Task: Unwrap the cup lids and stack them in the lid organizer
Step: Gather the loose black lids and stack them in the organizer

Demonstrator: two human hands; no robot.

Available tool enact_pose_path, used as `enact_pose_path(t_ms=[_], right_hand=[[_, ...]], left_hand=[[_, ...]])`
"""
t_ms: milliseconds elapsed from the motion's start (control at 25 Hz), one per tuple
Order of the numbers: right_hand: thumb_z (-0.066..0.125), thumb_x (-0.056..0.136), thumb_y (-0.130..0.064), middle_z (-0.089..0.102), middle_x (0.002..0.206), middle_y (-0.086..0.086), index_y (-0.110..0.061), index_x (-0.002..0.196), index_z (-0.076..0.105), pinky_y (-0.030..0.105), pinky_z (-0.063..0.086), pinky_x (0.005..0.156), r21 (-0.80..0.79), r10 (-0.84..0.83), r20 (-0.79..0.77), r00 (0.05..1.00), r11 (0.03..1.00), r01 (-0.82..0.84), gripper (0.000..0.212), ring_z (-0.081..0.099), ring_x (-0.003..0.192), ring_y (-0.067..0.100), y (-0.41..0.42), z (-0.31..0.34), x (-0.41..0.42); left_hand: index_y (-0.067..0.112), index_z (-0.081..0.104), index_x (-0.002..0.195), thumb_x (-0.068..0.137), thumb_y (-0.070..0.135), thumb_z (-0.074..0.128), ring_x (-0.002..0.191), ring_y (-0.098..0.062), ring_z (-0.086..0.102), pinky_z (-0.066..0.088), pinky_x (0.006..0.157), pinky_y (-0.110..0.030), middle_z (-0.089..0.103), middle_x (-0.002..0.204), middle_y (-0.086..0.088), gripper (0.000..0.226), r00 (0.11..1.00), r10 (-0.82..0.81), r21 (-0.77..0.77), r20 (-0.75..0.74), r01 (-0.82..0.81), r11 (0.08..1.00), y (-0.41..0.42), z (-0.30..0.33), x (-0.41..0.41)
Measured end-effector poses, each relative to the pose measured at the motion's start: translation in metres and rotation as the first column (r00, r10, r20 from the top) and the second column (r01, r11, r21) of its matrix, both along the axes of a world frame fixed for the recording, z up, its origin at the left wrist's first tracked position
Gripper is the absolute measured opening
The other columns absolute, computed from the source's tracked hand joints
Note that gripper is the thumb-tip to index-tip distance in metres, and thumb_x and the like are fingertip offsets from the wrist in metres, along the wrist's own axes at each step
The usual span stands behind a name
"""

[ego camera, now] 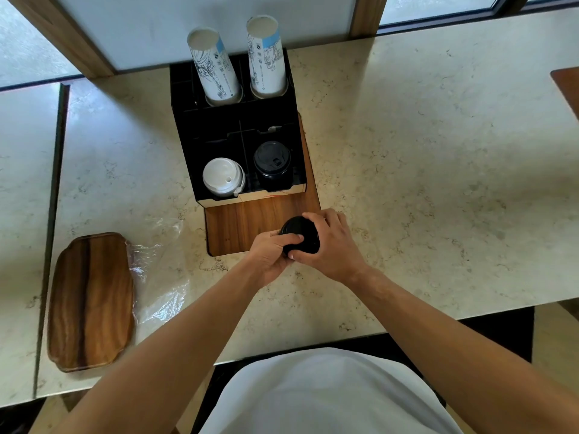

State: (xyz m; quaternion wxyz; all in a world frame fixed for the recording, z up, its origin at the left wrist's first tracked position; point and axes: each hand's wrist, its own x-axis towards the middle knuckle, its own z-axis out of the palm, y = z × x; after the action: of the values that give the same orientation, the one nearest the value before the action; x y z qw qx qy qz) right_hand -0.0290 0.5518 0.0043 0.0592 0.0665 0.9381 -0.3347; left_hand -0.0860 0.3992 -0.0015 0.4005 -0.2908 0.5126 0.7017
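A stack of black cup lids (299, 230) is held between both hands, just in front of the wooden board's near right corner. My left hand (271, 253) grips its near left side and my right hand (329, 242) wraps over its right side. The black lid organizer (188, 126) stands behind them. Its front left compartment holds white lids (223, 177) and its front right compartment holds black lids (272, 159). Clear plastic wrap (156, 277) lies crumpled on the counter to the left.
Two stacks of upside-down paper cups (214, 67) (265, 54) stand in the organizer's back compartments. The organizer sits on a wooden board (238, 227). A wooden tray (91, 299) lies at the near left, beside the wrap. The marble counter (438, 183) spreads to the right.
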Motion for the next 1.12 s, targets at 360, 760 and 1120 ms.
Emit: enact_pose_path(t_ms=[360,760,1120], right_hand=[[0.063,0.090,-0.046,0.060,0.130,-0.002,-0.020,0.138,0.054,0.020,0.053,0.083,-0.620,-0.223,0.363,0.905,0.666,0.413,0.055,0.062,0.115,0.014,0.005,0.001,0.002],[0.071,0.092,-0.023,0.075,0.116,0.009,-0.010,0.125,0.068,0.029,0.059,0.083,-0.777,-0.165,0.456,0.875,0.405,0.481,0.036,0.074,0.105,0.024,0.012,-0.005,-0.006],[0.083,0.077,-0.046,0.075,0.117,0.007,-0.018,0.120,0.065,0.034,0.059,0.091,-0.838,-0.095,0.348,0.932,0.413,0.356,0.054,0.071,0.111,0.025,0.014,-0.008,-0.007]], left_hand=[[0.000,0.068,0.116,0.079,-0.003,0.079,0.103,-0.034,0.073,0.062,0.086,-0.043,0.079,0.100,-0.013,0.039,0.999,0.018,0.089,-0.036,-0.014,0.996,-0.011,0.000,0.003],[0.004,0.066,0.120,0.071,-0.007,0.085,0.109,-0.038,0.068,0.062,0.085,-0.046,0.072,0.116,-0.015,0.053,0.995,-0.060,0.038,-0.082,0.063,0.997,-0.020,-0.001,-0.002],[0.009,0.072,0.108,0.052,0.000,0.092,0.098,-0.029,0.074,0.062,0.078,-0.037,0.078,0.104,-0.006,0.060,0.935,-0.173,-0.103,-0.309,0.147,0.984,-0.025,-0.002,0.000]])
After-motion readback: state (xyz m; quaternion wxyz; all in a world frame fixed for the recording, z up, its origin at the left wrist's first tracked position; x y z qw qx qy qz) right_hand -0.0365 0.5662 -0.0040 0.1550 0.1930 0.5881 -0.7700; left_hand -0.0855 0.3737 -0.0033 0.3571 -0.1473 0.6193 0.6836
